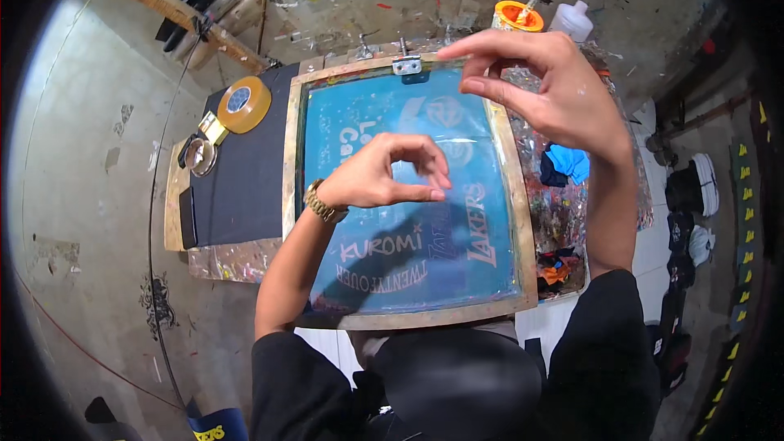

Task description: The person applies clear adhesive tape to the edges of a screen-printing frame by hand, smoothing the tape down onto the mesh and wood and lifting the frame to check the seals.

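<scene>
A wooden-framed printing screen [530,257] with teal mesh lies flat before me, bearing several pale stencil letterings and emblems. Over the middle of the mesh hovers my left hand [386,171], thumb and fingers curled with their tips close together; a gold-coloured watch [324,202] circles that wrist. My right hand [533,79] is raised above the far right corner of the frame, index finger stretched out, thumb near the other bent fingers. Nothing is plainly visible in either hand, but something thin and clear could be missed. A metal hinge clamp [407,65] grips the frame's far edge.
Left of the screen, a dark board [245,196] carries a roll of clear tape [252,105], a smaller roll [201,156] and a phone-like dark slab [188,217]. Beyond my right hand stand an orange-rimmed tub [518,15] and a white bottle [571,21]. Blue cloth [568,163] lies on the right.
</scene>
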The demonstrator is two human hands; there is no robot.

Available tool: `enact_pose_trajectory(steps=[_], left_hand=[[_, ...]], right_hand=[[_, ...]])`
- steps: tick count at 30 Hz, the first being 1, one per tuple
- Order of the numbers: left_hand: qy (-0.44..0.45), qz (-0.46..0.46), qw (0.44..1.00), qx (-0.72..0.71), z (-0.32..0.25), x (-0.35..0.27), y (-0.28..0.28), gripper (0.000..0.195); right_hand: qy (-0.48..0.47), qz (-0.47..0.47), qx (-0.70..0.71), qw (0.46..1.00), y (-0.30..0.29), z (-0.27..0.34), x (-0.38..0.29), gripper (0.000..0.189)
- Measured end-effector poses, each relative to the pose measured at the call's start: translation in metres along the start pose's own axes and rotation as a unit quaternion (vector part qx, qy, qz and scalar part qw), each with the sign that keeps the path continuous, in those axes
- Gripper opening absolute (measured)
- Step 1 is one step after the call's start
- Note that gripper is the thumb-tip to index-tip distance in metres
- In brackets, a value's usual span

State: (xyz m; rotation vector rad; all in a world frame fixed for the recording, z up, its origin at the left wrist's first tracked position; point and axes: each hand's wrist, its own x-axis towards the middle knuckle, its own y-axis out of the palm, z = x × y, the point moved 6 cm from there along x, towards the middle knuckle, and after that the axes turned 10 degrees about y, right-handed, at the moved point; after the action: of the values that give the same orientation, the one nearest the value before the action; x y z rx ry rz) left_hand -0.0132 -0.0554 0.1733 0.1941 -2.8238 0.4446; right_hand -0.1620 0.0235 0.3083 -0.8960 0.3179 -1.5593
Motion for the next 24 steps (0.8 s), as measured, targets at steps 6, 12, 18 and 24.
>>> enact_pose_trajectory(steps=[6, 12, 18, 24], left_hand=[[-0.135, -0.002, 0.990, -0.040, 0.046, -0.053, 0.000, 0.011], [-0.183, -0.107, 0.975, -0.071, 0.079, -0.080, -0.028, 0.023], [-0.248, -0.152, 0.957, -0.012, 0.098, -0.080, -0.070, 0.032], [-0.316, -0.243, 0.917, 0.011, 0.130, -0.086, -0.107, 0.022]], right_hand=[[0.177, -0.079, 0.161, 0.968, 0.019, -0.099, -0.032, 0.022], [0.325, -0.117, 0.287, 0.894, 0.077, -0.205, -0.068, 0.020], [0.383, -0.165, 0.426, 0.803, 0.115, -0.250, -0.087, 0.019], [0.423, -0.163, 0.398, 0.798, 0.121, -0.264, -0.090, 0.019]])
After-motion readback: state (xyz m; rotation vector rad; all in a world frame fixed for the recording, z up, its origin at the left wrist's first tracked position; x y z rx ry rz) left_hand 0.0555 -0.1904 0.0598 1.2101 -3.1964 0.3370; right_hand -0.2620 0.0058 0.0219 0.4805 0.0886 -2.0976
